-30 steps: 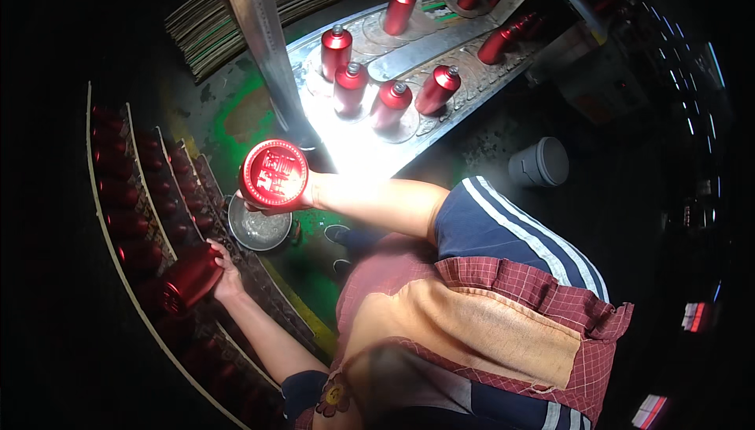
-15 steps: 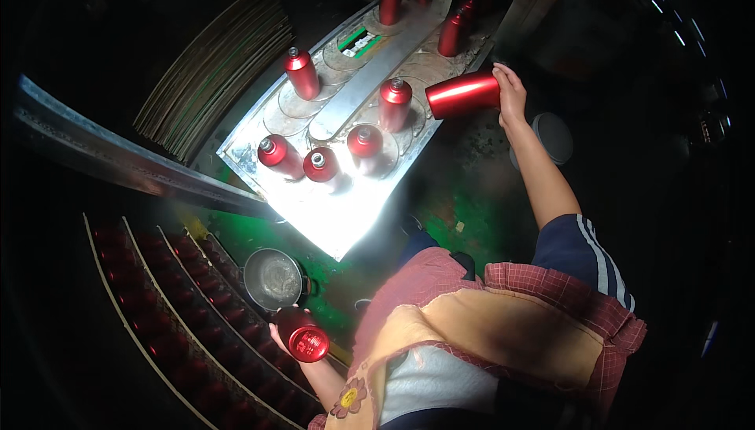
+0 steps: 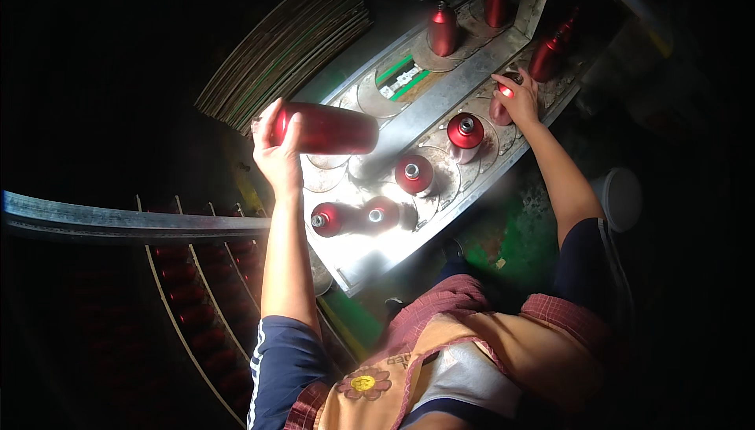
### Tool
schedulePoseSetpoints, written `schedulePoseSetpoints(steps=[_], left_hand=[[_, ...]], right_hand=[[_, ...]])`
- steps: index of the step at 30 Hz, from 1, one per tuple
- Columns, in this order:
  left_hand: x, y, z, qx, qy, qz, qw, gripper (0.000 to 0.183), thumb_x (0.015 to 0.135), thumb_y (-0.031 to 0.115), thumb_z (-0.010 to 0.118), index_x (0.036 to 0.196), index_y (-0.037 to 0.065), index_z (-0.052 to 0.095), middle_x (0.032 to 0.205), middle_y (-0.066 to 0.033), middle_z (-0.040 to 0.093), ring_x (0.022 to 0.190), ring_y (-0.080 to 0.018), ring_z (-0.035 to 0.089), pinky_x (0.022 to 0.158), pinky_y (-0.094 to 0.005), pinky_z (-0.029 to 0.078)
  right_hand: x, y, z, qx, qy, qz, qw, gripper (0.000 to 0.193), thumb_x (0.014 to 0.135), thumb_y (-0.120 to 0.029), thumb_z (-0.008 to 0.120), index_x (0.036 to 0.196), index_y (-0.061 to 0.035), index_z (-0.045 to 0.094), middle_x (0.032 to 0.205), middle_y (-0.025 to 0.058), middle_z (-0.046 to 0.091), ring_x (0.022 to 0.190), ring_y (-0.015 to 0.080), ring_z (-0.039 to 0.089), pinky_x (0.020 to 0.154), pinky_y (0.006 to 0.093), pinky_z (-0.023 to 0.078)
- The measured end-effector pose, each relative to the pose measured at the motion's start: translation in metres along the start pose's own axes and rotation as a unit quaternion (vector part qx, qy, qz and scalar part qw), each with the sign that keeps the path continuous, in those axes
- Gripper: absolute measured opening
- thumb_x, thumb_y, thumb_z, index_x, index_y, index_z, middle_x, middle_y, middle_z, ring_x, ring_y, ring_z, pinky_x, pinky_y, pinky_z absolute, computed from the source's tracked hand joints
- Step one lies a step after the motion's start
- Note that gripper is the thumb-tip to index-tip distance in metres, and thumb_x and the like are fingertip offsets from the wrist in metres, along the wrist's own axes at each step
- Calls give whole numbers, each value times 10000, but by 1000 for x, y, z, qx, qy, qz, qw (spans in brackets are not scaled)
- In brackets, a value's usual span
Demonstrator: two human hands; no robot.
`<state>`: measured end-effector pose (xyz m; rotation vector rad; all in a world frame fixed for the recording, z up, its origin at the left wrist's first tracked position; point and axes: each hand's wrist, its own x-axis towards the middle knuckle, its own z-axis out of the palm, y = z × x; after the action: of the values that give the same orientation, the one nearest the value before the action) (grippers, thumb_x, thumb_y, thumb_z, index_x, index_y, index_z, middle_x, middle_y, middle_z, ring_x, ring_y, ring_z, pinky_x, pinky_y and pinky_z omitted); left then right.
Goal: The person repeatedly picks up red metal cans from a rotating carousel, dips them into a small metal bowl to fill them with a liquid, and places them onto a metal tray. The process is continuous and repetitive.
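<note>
My left hand [image 3: 277,147] is wrapped round the neck end of a red metal bottle [image 3: 326,129]. That bottle lies sideways in the air above the left side of a metal plate conveyor [image 3: 436,115]. On the conveyor's right side, my right hand [image 3: 521,98] has its fingers round the upper part of another red bottle [image 3: 501,110], which stands upright and is partly hidden by them. Nearest to it are a red bottle [image 3: 465,131] toward me and a darker one [image 3: 545,60] beyond. Closer to me stand red bottles [image 3: 414,173], [image 3: 329,219] under bright light.
Two red bottles [image 3: 443,30] stand farther back on the conveyor. A flat bar divides its round plates. Stacked boards [image 3: 287,48] lie at the far left. A metal rail [image 3: 134,221] crosses above racks of red bottles [image 3: 197,316]. A pale bucket [image 3: 621,200] sits at the right.
My left hand has risen from the lower left to the conveyor with its bottle, now sideways. My right hand has brought its bottle from beside the conveyor onto it, upright. The view has shifted.
</note>
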<state>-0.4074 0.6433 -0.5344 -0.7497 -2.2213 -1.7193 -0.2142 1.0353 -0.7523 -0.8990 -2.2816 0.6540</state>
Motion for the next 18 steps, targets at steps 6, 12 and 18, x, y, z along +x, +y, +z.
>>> schedulePoseSetpoints(steps=[6, 12, 18], left_hand=[[23, -119, 150, 323, -34, 28, 945, 449, 726, 238, 815, 1164, 253, 721, 1307, -60, 559, 1198, -318, 482, 1024, -409, 437], [23, -134, 191, 380, -160, -125, 903, 457, 795, 163, 747, 1228, 295, 688, 1543, -160, 332, 1341, -391, 372, 1111, -432, 374], [-40, -18, 129, 37, -68, -80, 994, 325, 872, 109, 701, 1194, 148, 703, 1418, -148, 503, 1234, -225, 542, 967, -317, 450]], right_hand=[[-15, 64, -61, 102, 13, -54, 993, 434, 779, -81, 717, 1167, -277, 727, 1424, 150, 446, 1288, 355, 416, 1103, 415, 346], [-73, 109, -159, 260, 54, 89, 960, 309, 891, 58, 589, 1151, -65, 701, 1303, 68, 501, 1128, 163, 547, 885, 258, 489], [-97, 68, -182, 349, 32, 151, 924, 249, 890, 85, 577, 1082, -22, 694, 1235, 67, 510, 1016, 139, 566, 828, 247, 518]])
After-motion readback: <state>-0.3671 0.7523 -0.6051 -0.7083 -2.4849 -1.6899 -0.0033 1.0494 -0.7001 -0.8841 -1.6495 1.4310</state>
